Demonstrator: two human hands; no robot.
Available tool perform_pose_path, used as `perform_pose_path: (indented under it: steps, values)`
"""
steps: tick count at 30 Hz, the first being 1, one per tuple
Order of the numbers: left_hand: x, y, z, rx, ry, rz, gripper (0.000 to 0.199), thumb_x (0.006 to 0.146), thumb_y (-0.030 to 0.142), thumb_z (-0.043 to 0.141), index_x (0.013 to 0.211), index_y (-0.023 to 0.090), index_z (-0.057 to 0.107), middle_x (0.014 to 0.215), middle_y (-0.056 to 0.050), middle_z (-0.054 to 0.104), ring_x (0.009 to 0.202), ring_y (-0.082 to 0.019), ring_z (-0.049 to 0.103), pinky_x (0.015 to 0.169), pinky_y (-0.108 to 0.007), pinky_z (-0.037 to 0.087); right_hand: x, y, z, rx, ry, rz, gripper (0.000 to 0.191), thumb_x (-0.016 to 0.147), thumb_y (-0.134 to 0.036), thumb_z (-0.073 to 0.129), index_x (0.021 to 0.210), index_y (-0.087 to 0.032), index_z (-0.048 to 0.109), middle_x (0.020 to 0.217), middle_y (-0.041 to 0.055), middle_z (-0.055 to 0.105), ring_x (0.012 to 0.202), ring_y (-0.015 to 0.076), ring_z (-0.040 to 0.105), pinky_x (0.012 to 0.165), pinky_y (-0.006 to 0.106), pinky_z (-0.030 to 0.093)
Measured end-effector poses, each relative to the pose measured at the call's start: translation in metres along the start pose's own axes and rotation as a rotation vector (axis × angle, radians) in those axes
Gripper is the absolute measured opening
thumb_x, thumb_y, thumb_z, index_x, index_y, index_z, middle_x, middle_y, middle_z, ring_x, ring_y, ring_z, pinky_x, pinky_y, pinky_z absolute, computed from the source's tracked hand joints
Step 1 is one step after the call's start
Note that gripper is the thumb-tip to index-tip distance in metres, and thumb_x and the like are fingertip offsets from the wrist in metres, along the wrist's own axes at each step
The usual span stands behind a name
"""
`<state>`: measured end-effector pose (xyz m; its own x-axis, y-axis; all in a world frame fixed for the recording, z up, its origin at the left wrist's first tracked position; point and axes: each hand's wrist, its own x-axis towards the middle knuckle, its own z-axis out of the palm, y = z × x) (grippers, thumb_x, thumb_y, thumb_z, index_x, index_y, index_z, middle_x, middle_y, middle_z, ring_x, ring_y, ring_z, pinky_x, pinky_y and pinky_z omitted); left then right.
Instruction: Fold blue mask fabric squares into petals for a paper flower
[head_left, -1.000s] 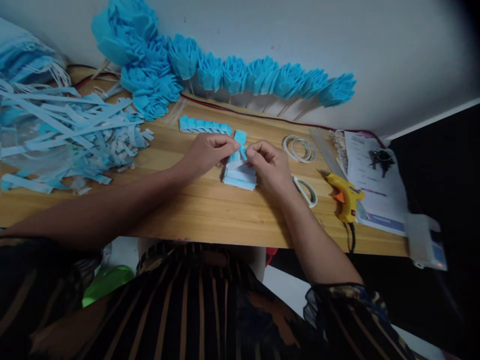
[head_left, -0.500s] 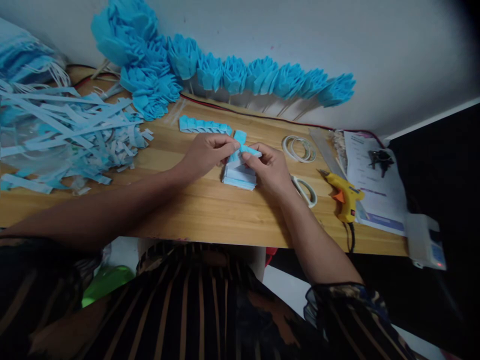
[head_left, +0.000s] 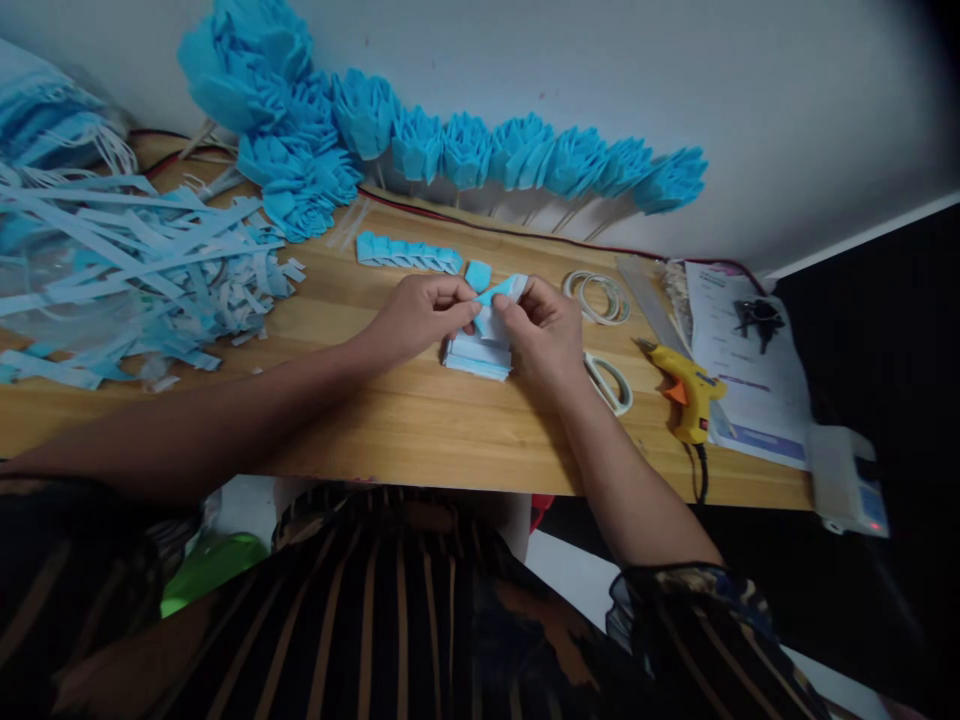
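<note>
Between both hands is a small blue-and-white piece of fabric (head_left: 498, 296), partly folded to a slant. My left hand (head_left: 431, 308) pinches its left corner between thumb and fingertips. On the other side my right hand (head_left: 546, 325) grips it, thumb pressed on its face. Just below lies a stack of pale fabric pieces (head_left: 478, 358), partly covered by the hands. A single folded blue piece (head_left: 478, 275) rests right behind the fingers. Farther left, a row of folded blue pieces (head_left: 409, 252) lies on the wooden table (head_left: 360, 440).
Blue fabric flowers (head_left: 523, 150) on sticks line the wall. Cut strips (head_left: 142, 270) heap at left near stacked masks (head_left: 52, 110). To the right are tape rolls (head_left: 598, 298), scissors with a pale handle (head_left: 611, 385), a yellow glue gun (head_left: 694, 390), a printed sheet (head_left: 742, 370) and keys (head_left: 759, 315).
The fabric piece in my hands has been turned and its fold opened, so more of its white side shows. My right fingers have shifted slightly along it.
</note>
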<state>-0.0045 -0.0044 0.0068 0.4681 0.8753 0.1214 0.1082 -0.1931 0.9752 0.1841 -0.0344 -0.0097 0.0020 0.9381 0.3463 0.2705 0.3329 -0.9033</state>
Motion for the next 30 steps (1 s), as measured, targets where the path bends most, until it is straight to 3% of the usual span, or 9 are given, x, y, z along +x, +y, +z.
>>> perform_pose_path:
  steps: [4, 6, 10, 13, 17, 21, 30]
  values:
    - [0.002, 0.001, -0.002, -0.052, 0.071, -0.044, 0.014, 0.087, 0.022, 0.067, 0.074, 0.017, 0.065, 0.067, -0.001, 0.071, 0.052, -0.006, 0.055, 0.050, -0.017, 0.041, 0.001, -0.002, -0.001, -0.047, 0.052, -0.115, 0.029, 0.094, -0.053, 0.064, 0.110, -0.028, 0.061, 0.095, 0.0006, 0.065, 0.087, 0.0166, 0.063, 0.076, 0.032, 0.053]
    - [0.002, 0.002, -0.003, -0.081, 0.111, -0.058, 0.016, 0.088, 0.022, 0.066, 0.072, 0.017, 0.065, 0.067, -0.001, 0.071, 0.052, -0.006, 0.055, 0.051, -0.017, 0.042, 0.002, -0.005, -0.002, -0.095, 0.065, -0.170, 0.032, 0.094, -0.053, 0.064, 0.115, -0.030, 0.059, 0.108, 0.0034, 0.066, 0.103, 0.0203, 0.065, 0.086, 0.036, 0.054]
    - [0.002, 0.005, -0.003, -0.132, 0.149, -0.069, 0.020, 0.089, 0.020, 0.066, 0.069, 0.017, 0.065, 0.063, 0.000, 0.069, 0.051, -0.007, 0.054, 0.052, -0.018, 0.043, 0.000, -0.014, -0.004, -0.249, 0.034, -0.262, 0.032, 0.086, -0.049, 0.075, 0.108, -0.029, 0.061, 0.127, 0.0062, 0.064, 0.128, 0.0284, 0.057, 0.110, 0.051, 0.046]
    - [0.002, 0.006, -0.002, -0.160, 0.168, -0.076, 0.021, 0.089, 0.016, 0.064, 0.068, 0.018, 0.066, 0.063, 0.001, 0.069, 0.051, -0.006, 0.053, 0.053, -0.020, 0.043, 0.000, -0.017, -0.003, -0.350, -0.003, -0.281, 0.031, 0.080, -0.045, 0.083, 0.098, -0.029, 0.064, 0.133, 0.0071, 0.061, 0.135, 0.0341, 0.051, 0.118, 0.060, 0.037]
    - [0.002, 0.007, -0.002, -0.161, 0.153, -0.090, 0.024, 0.088, 0.014, 0.065, 0.064, 0.017, 0.066, 0.060, 0.001, 0.067, 0.050, -0.006, 0.053, 0.052, -0.021, 0.042, 0.001, -0.015, -0.001, -0.432, 0.023, -0.311, 0.020, 0.083, -0.040, 0.079, 0.091, -0.028, 0.066, 0.132, 0.0075, 0.062, 0.133, 0.0354, 0.052, 0.115, 0.062, 0.039]
    - [0.001, 0.008, -0.002, -0.181, 0.143, -0.092, 0.026, 0.088, 0.015, 0.064, 0.062, 0.017, 0.068, 0.058, 0.001, 0.065, 0.050, -0.006, 0.052, 0.050, -0.019, 0.040, 0.000, -0.012, -0.001, -0.400, 0.068, -0.334, 0.005, 0.089, -0.031, 0.070, 0.089, -0.028, 0.067, 0.122, 0.0058, 0.067, 0.122, 0.0294, 0.061, 0.111, 0.053, 0.046]
    - [0.001, 0.004, -0.004, -0.122, 0.099, -0.100, 0.023, 0.084, 0.019, 0.066, 0.061, 0.018, 0.071, 0.057, -0.001, 0.067, 0.050, -0.007, 0.053, 0.048, -0.019, 0.038, 0.000, -0.012, 0.001, -0.267, 0.078, -0.262, 0.005, 0.090, -0.028, 0.065, 0.086, -0.026, 0.064, 0.106, 0.0042, 0.072, 0.106, 0.0221, 0.066, 0.099, 0.041, 0.051]
